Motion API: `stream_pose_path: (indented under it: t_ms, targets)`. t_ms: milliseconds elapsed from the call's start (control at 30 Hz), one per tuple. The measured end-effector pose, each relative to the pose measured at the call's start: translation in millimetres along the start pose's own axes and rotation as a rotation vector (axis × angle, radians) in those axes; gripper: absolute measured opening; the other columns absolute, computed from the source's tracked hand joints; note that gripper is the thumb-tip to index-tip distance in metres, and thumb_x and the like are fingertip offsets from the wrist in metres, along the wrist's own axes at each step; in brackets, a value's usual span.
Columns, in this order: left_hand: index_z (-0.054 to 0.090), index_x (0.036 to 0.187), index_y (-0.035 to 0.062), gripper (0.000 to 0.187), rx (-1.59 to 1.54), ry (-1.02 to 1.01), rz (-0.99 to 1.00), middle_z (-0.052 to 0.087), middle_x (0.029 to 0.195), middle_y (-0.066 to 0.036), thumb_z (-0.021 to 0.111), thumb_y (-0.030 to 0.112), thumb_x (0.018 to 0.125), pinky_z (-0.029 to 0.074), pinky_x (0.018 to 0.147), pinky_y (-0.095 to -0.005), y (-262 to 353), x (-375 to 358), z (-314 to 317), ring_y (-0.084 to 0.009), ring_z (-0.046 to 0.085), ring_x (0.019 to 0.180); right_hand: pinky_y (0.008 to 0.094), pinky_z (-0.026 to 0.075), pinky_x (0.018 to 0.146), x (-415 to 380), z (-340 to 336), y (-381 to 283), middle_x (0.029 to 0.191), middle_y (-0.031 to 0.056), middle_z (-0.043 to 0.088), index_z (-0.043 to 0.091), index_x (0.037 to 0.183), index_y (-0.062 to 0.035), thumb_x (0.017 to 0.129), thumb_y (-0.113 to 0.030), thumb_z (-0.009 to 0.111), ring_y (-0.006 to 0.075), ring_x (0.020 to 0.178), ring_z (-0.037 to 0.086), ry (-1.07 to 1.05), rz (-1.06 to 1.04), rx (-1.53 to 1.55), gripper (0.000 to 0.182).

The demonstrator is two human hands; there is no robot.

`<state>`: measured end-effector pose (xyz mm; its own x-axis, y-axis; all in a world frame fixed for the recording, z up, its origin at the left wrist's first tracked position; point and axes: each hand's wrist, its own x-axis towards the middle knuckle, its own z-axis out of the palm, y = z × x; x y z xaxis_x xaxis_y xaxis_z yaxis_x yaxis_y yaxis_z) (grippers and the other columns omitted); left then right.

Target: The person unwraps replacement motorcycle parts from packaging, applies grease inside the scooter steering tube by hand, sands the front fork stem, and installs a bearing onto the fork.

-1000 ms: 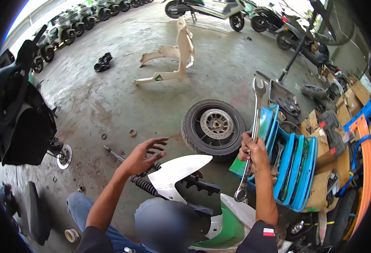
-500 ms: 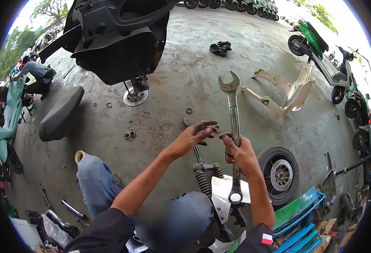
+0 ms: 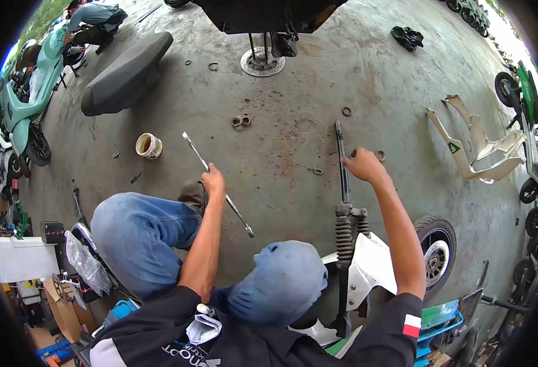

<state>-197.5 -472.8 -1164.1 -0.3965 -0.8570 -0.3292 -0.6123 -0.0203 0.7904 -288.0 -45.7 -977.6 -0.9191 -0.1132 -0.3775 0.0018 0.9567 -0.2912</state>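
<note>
My left hand (image 3: 214, 181) is closed around the middle of a long silver spanner (image 3: 232, 205), which slants over the floor above my blue-jeaned knee (image 3: 137, 235). My right hand (image 3: 364, 165) reaches forward to a black fork rod (image 3: 340, 137) lying on the concrete. Its curled fingers rest against the rod, and I cannot tell whether they grip anything. A small metal ring (image 3: 380, 156) lies just right of that hand. The rod runs back to coil springs (image 3: 346, 235) beside a white mudguard (image 3: 373, 269).
On the floor lie a tin can (image 3: 148, 145), loose rings (image 3: 240, 121), a nut (image 3: 317, 171), a brake disc (image 3: 263, 61), a black seat (image 3: 125, 73), a cream body panel (image 3: 477, 147) and a wheel (image 3: 437, 257). Another person (image 3: 94, 15) crouches by a green scooter (image 3: 27, 98) far left.
The spanner has passed from my right hand to my left and now lies low and slanted. My right hand has let go and reached to the fork rod. My view has swung left and down.
</note>
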Motion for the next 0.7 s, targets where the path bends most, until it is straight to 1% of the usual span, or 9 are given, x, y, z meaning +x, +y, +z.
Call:
stream_pose_path:
  t_ms: [67,133,267,333,400,433,467,567,700]
  targets:
    - [0.065,0.105,-0.0179,0.067,0.18,-0.005,-0.003,0.069,0.104,-0.035,0.056,0.048,0.096,0.052,0.085,-0.0505,-18.8,47.1,-11.6,-0.0473,0.068,0.095,0.0469,0.056,0.083,23.3,40.5,44.0,0.096,0.0293,0.072,0.072,0.094,0.01,0.089,-0.059,0.068,0.0435,0.094,0.071,-0.099,0.049,-0.107,0.069]
    - [0.068,0.104,-0.013,0.056,0.096,-0.142,-0.144,0.07,0.095,-0.026,0.057,0.04,0.093,0.054,0.069,-0.0465,-2.9,55.2,-30.4,-0.0336,0.069,0.082,0.0501,0.056,0.076,12.9,65.4,69.7,0.078,0.0278,0.071,0.071,0.075,0.0105,0.087,-0.068,0.064,0.0457,0.081,0.071,-0.405,0.193,-0.113,0.08]
    - [0.062,0.101,-0.0071,0.04,0.022,-0.274,-0.189,0.061,0.082,-0.016,0.058,0.032,0.092,0.052,0.058,-0.0452,-35.9,102.5,-40.4,-0.0286,0.062,0.067,0.0505,0.055,0.075,-57.3,63.5,67.9,0.07,0.0254,0.069,0.068,0.067,0.0099,0.087,-0.073,0.06,0.0425,0.077,0.072,-0.302,0.269,0.091,0.086]
    - [0.058,0.098,-0.0044,0.034,0.058,-0.293,-0.155,0.055,0.073,-0.012,0.058,0.029,0.092,0.052,0.053,-0.0454,-46.0,112.2,-42.7,-0.0268,0.058,0.057,0.0456,0.055,0.089,-88.5,47.5,41.1,0.096,0.0333,0.07,0.067,0.092,0.0162,0.086,-0.07,0.065,0.0424,0.095,0.071,-0.413,0.442,0.239,0.086]
    - [0.058,0.101,-0.0059,0.03,0.138,-0.331,-0.123,0.058,0.079,-0.015,0.061,0.022,0.089,0.054,0.052,-0.0458,-55.5,122.9,-37.2,-0.0279,0.06,0.06,0.0421,0.051,0.098,-112.5,80.9,48.9,0.114,0.0356,0.066,0.049,0.121,0.0217,0.082,-0.066,0.072,0.0401,0.108,0.068,-0.192,0.334,0.312,0.099]
    - [0.048,0.121,-0.0175,0.053,0.255,-0.377,-0.126,0.06,0.115,-0.031,0.06,0.017,0.084,0.056,0.081,-0.0496,-59.5,132.9,-33.9,-0.0374,0.066,0.096,0.0399,0.047,0.104,-113.7,91.9,46.4,0.125,0.0346,0.06,0.03,0.136,0.0216,0.077,-0.057,0.081,0.0376,0.119,0.063,-0.245,0.406,0.464,0.11]
    - [0.048,0.121,-0.0175,0.053,0.247,-0.381,-0.121,0.06,0.115,-0.031,0.06,0.017,0.084,0.056,0.081,-0.0496,-53.3,129.6,-33.2,-0.0374,0.066,0.096,0.0389,0.049,0.102,-117.3,101.5,37.7,0.123,0.0321,0.062,0.031,0.134,0.0234,0.074,-0.048,0.085,0.0354,0.117,0.064,-0.164,0.473,0.504,0.108]
    - [0.042,0.136,-0.0101,0.074,0.634,-0.018,0.03,0.045,0.136,-0.036,0.071,0.028,0.079,0.04,0.108,-0.055,-19.3,94.1,-32.0,-0.0485,0.042,0.131,0.0373,0.053,0.094,-105.4,120.9,38.1,0.116,0.0276,0.067,0.048,0.126,0.0194,0.073,-0.044,0.086,0.0324,0.108,0.068,-0.222,0.471,0.466,0.091]
    - [0.049,0.138,0.0009,0.07,0.424,0.038,0.215,0.049,0.131,-0.031,0.076,0.027,0.079,0.042,0.106,-0.0527,4.3,74.4,-27.9,-0.0461,0.048,0.126,0.0385,0.055,0.082,-94.2,139.0,35.6,0.096,0.0212,0.073,0.068,0.099,0.0093,0.07,-0.034,0.082,0.0295,0.091,0.072,-0.177,0.609,0.619,0.054]
